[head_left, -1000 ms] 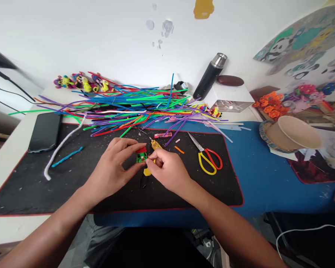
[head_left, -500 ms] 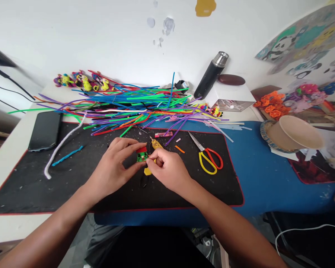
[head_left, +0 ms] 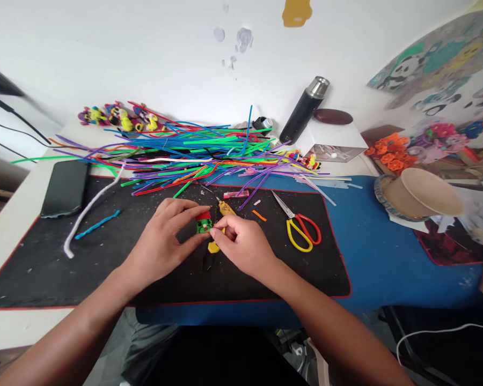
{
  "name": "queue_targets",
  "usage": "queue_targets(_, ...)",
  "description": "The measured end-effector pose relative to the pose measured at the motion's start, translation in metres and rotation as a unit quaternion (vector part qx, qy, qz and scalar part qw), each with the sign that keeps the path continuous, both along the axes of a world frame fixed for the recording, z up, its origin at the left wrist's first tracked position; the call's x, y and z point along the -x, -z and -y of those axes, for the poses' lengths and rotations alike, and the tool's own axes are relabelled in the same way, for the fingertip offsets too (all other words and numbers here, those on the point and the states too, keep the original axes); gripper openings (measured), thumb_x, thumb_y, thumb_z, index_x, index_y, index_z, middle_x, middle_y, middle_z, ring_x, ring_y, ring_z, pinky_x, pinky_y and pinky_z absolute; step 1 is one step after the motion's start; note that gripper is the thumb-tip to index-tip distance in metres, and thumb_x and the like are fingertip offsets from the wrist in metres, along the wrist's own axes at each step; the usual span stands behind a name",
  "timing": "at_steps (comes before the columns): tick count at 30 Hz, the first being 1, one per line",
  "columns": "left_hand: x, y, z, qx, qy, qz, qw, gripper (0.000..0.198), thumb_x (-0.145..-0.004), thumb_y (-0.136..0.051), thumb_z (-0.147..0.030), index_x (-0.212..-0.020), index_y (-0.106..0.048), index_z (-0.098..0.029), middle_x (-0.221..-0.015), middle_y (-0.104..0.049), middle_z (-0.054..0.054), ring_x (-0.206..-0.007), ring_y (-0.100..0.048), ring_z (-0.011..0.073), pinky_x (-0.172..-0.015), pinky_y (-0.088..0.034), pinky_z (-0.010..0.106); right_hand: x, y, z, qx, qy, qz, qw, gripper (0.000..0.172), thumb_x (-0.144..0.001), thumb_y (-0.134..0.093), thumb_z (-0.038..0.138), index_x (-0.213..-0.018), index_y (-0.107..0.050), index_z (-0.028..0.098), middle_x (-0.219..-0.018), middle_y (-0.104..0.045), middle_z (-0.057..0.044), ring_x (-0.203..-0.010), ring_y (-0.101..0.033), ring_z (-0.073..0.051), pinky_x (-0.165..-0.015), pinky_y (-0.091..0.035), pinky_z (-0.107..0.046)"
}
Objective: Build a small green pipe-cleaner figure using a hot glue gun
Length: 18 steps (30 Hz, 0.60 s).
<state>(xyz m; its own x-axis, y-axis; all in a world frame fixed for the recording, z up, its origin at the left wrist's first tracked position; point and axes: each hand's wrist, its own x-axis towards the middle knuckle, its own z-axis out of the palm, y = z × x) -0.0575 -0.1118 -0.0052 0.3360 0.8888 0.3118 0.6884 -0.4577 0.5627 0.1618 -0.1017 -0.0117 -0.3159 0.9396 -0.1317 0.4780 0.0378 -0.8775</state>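
Observation:
Above the black mat, my left hand (head_left: 167, 233) grips a small green figure (head_left: 203, 225) with a red top between thumb and fingertips. It looks made of fuzzy craft stems and has dark spots and a small pale dot on its front. My right hand (head_left: 241, 238) is closed in a pinch at the figure's right edge; what lies between its fingertips is too small to make out. Behind and below the fingers lies a yellow tool (head_left: 225, 208) with a cord, probably a glue gun, partly hidden by my right hand.
Scissors (head_left: 297, 228) with red and yellow handles lie to the right. A heap of coloured pipe cleaners (head_left: 201, 147) spans the back. At left are a black phone (head_left: 65, 188), a white stem (head_left: 89, 209) and a blue twisted stem (head_left: 98, 224). A black thermos (head_left: 306, 110) stands behind.
My hands stay almost in place. The green figure has tilted slightly in my fingers, and the view has shifted a little.

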Motion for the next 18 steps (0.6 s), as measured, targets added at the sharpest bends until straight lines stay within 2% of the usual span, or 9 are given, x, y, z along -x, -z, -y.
queue_targets(9,0.0038,0.004,-0.0003,0.021,-0.013,0.016,1.0,0.036,-0.106,-0.068,-0.045,-0.137,-0.071,-0.027,-0.127,-0.072,0.009,-0.12,-0.066,0.0299,-0.107,-0.056,0.046,-0.0001,-0.0015,0.0013,0.005,-0.001,0.0,1.0,0.015,-0.099,-0.072,0.033,-0.088,-0.072,0.023,-0.059,-0.058,0.006,-0.056,-0.054,-0.013,-0.06,-0.037,-0.027)
queue_targets(18,0.0041,0.0056,-0.0007,0.042,-0.027,0.035,0.998,0.04,-0.105,-0.069,-0.053,-0.136,-0.073,-0.028,-0.127,-0.073,0.008,-0.12,-0.067,0.0289,-0.108,-0.056,0.046,-0.0077,0.0039,0.0033,-0.001,0.033,-0.061,0.998,0.018,-0.098,-0.069,0.038,-0.094,-0.074,0.021,-0.06,-0.055,0.007,-0.057,-0.053,-0.013,-0.059,-0.038,-0.027)
